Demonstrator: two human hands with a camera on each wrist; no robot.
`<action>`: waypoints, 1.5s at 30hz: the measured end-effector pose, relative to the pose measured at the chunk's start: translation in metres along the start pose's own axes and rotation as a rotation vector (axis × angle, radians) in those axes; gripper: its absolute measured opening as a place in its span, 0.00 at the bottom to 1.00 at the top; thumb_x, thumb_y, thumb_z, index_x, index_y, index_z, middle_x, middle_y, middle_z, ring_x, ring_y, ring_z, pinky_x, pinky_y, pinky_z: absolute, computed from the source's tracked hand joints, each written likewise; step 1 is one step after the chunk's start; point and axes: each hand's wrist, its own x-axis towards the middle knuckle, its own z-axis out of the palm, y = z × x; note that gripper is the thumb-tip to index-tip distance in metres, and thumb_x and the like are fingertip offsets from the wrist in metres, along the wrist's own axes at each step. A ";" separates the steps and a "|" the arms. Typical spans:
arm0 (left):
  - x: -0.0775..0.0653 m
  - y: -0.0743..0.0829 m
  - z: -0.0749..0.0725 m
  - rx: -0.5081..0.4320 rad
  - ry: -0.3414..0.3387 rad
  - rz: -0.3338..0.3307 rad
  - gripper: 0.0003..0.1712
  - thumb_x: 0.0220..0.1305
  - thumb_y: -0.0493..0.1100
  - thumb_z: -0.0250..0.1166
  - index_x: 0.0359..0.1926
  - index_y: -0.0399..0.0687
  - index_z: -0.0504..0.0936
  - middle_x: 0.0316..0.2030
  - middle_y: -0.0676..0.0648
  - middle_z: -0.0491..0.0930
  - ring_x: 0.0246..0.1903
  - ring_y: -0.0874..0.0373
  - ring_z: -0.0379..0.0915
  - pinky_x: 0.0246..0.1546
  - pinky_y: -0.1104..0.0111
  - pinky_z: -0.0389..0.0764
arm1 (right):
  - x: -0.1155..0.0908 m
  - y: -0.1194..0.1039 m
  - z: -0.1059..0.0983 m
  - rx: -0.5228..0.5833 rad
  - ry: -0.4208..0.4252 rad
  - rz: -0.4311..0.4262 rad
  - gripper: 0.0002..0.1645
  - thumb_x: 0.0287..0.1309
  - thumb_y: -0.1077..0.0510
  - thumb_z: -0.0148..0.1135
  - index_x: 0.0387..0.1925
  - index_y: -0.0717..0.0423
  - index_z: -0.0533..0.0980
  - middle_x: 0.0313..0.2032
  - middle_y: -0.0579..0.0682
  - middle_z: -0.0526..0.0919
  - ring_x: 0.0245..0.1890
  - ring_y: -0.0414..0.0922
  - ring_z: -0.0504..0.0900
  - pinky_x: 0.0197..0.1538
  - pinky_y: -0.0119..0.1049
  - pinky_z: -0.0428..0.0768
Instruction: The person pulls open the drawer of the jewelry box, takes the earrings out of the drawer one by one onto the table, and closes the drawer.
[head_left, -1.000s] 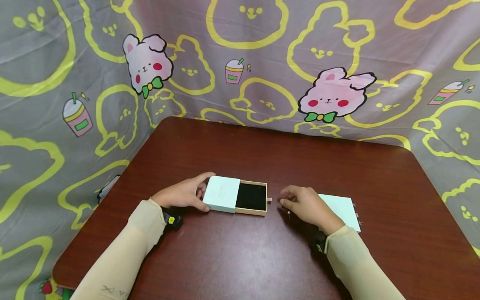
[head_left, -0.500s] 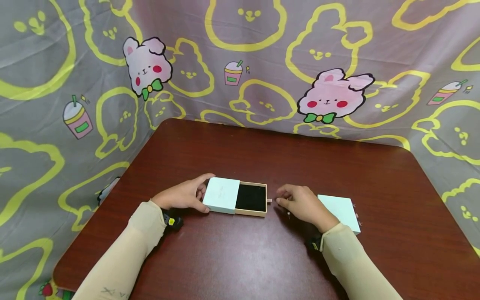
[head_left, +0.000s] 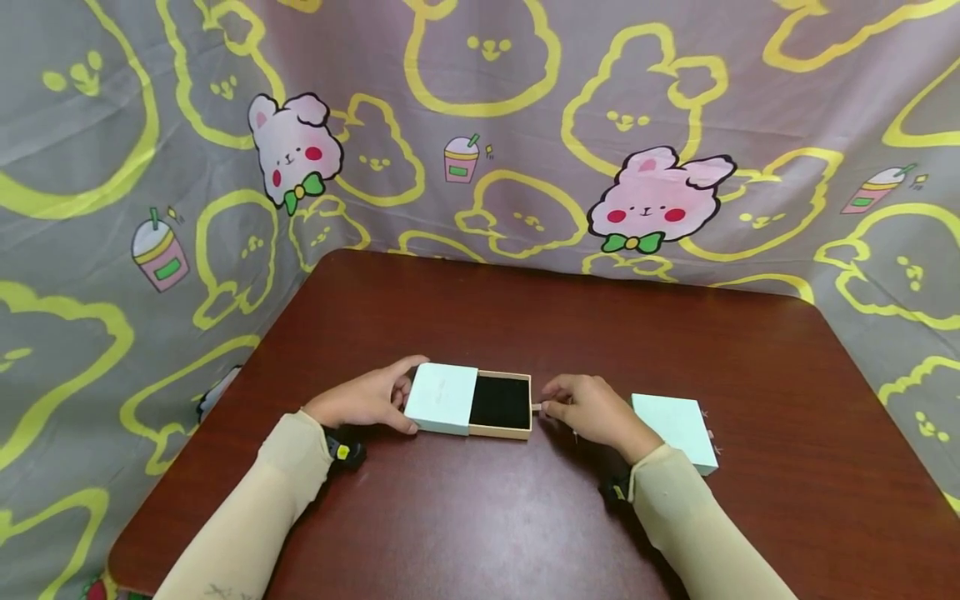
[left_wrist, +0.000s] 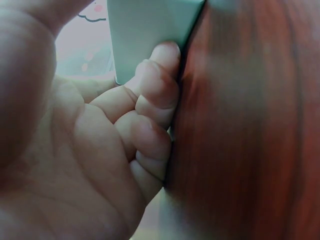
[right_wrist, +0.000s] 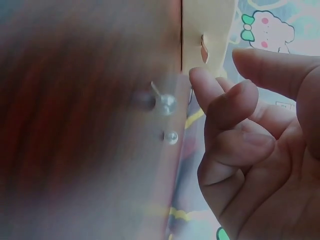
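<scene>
A pale blue drawer-style jewellery box (head_left: 442, 398) lies on the table, its cream drawer (head_left: 501, 432) slid partway out to the right. Black padding (head_left: 500, 402) lines the drawer. My left hand (head_left: 367, 397) grips the sleeve's left end between thumb and forefinger; in the left wrist view the other fingers (left_wrist: 155, 135) curl against the table. At the drawer's ribbon pull tab (right_wrist: 204, 50) is my right hand (head_left: 592, 412), thumb and forefinger apart on either side of it in the right wrist view. Two pearl stud earrings (right_wrist: 167, 104) lie below that hand.
A second pale blue box (head_left: 675, 432) rests to the right, behind the right wrist, with small thin items (head_left: 717, 451) along its right edge. The brown table (head_left: 480, 517) meets a cartoon-print cloth (head_left: 525, 125) at the back and sides.
My right hand has moved left to the drawer's pull tab. The left hand keeps its grip on the box, and the drawer stays about equally far out.
</scene>
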 end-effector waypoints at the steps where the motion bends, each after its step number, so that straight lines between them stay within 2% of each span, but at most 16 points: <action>1: 0.000 0.000 0.001 -0.006 0.001 0.001 0.57 0.44 0.45 0.81 0.71 0.53 0.55 0.30 0.45 0.75 0.27 0.54 0.69 0.26 0.65 0.71 | 0.001 0.000 0.001 -0.002 -0.008 0.003 0.11 0.62 0.55 0.65 0.45 0.53 0.82 0.32 0.40 0.83 0.28 0.36 0.78 0.36 0.39 0.76; 9: 0.000 -0.005 0.010 -0.017 0.006 -0.016 0.57 0.44 0.44 0.81 0.70 0.54 0.56 0.31 0.44 0.75 0.28 0.54 0.69 0.27 0.65 0.71 | 0.002 -0.004 0.005 -0.006 -0.056 0.036 0.10 0.62 0.55 0.65 0.44 0.51 0.82 0.35 0.41 0.83 0.33 0.37 0.80 0.37 0.39 0.77; 16: 0.003 0.000 0.006 -0.020 0.002 -0.042 0.58 0.43 0.45 0.81 0.71 0.54 0.55 0.32 0.45 0.76 0.30 0.53 0.70 0.29 0.64 0.71 | 0.007 -0.006 0.004 -0.021 -0.048 0.027 0.09 0.61 0.56 0.65 0.43 0.53 0.82 0.35 0.42 0.83 0.36 0.39 0.80 0.40 0.41 0.77; 26: -0.001 0.006 0.000 0.008 -0.020 -0.038 0.58 0.44 0.43 0.81 0.71 0.52 0.54 0.32 0.45 0.77 0.29 0.53 0.72 0.29 0.64 0.74 | 0.012 -0.011 0.002 -0.017 -0.059 -0.007 0.08 0.60 0.57 0.65 0.41 0.54 0.82 0.33 0.42 0.83 0.34 0.38 0.80 0.41 0.40 0.77; 33: -0.001 0.011 -0.005 0.024 -0.034 -0.037 0.58 0.44 0.43 0.81 0.71 0.50 0.53 0.32 0.45 0.77 0.30 0.53 0.72 0.30 0.63 0.73 | 0.012 -0.012 0.001 -0.013 -0.032 -0.038 0.05 0.60 0.59 0.65 0.38 0.52 0.83 0.32 0.40 0.83 0.34 0.38 0.80 0.40 0.40 0.77; 45: 0.004 0.012 -0.003 0.076 -0.059 -0.027 0.62 0.41 0.47 0.82 0.72 0.46 0.52 0.30 0.46 0.77 0.28 0.54 0.71 0.28 0.64 0.73 | 0.008 -0.007 0.005 0.000 -0.021 -0.036 0.02 0.59 0.58 0.66 0.32 0.52 0.82 0.27 0.37 0.81 0.30 0.36 0.77 0.38 0.39 0.75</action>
